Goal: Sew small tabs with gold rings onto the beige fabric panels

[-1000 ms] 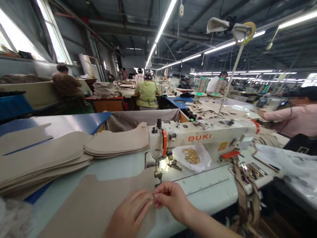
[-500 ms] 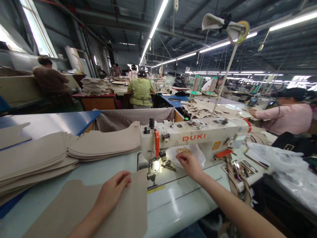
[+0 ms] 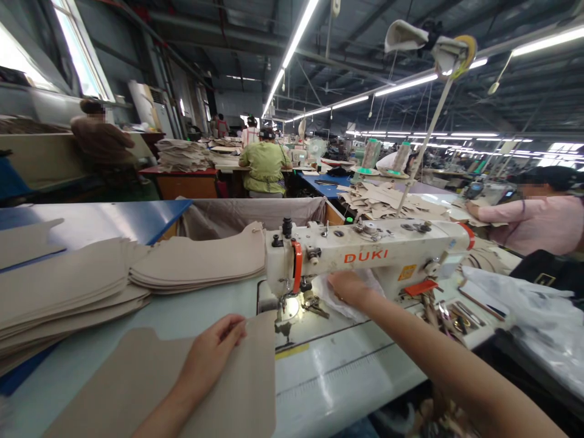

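Note:
A flat beige panel (image 3: 249, 383) lies on the pale sewing table in front of me. My left hand (image 3: 214, 350) rests over its upper part, fingers curled and closed at the top edge. Under the arm of the white sewing machine (image 3: 365, 252), my right hand (image 3: 349, 287) reaches into a white plastic bag (image 3: 371, 283). The fingers of that hand are mostly hidden, and whatever lies in them does not show. Near the lit needle area, a small dark metal tool (image 3: 316, 306) lies on the machine bed, left of the bag.
Stacked beige panels (image 3: 196, 261) fill the left side. At the right are a tray (image 3: 460, 319) of small tools and a clear plastic bag (image 3: 533, 304). A thread stand pole (image 3: 424, 143) rises behind the machine. Co-workers sit farther off, one in pink sleeves (image 3: 515, 213) at right.
My right hand has gone deeper into the white bag, covering the gold-coloured pieces that showed there before. My left hand stays on the panel. The view has shifted slightly.

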Demonstrator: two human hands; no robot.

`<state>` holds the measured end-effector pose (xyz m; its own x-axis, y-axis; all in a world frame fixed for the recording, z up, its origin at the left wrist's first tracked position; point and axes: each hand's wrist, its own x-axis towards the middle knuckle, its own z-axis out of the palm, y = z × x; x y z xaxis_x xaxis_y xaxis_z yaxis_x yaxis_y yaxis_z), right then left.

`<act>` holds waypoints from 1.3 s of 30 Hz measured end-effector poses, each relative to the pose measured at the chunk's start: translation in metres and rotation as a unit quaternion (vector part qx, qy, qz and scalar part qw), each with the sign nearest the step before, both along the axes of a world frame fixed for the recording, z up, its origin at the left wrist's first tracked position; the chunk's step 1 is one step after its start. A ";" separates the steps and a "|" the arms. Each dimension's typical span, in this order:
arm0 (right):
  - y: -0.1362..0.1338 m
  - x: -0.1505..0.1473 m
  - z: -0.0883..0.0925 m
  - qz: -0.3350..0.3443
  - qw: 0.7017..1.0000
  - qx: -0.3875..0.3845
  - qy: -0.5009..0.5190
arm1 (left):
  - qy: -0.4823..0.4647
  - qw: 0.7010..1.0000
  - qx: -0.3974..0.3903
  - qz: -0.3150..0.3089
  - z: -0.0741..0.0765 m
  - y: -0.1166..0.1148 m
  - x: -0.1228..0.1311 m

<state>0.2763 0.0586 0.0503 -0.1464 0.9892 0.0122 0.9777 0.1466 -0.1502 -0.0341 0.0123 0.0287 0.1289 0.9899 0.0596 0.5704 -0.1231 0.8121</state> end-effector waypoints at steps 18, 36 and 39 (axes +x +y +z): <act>-0.027 0.005 0.001 -0.062 0.983 0.066 0.158 | -0.016 1.000 0.017 -0.005 -0.004 -0.002 -0.002; -0.063 -0.146 -0.056 -0.047 0.795 0.006 0.605 | -0.071 0.995 0.008 -0.066 -0.005 -0.016 0.006; -0.066 -0.147 -0.059 -0.024 0.789 -0.007 0.614 | -0.075 0.994 0.011 -0.075 -0.007 -0.016 0.007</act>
<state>0.1295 -0.0075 -0.0089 0.0050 0.9945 0.1045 0.0984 0.1035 -0.9897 -0.0270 -0.0041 0.0218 0.2622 0.9586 0.1116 0.4169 -0.2167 0.8827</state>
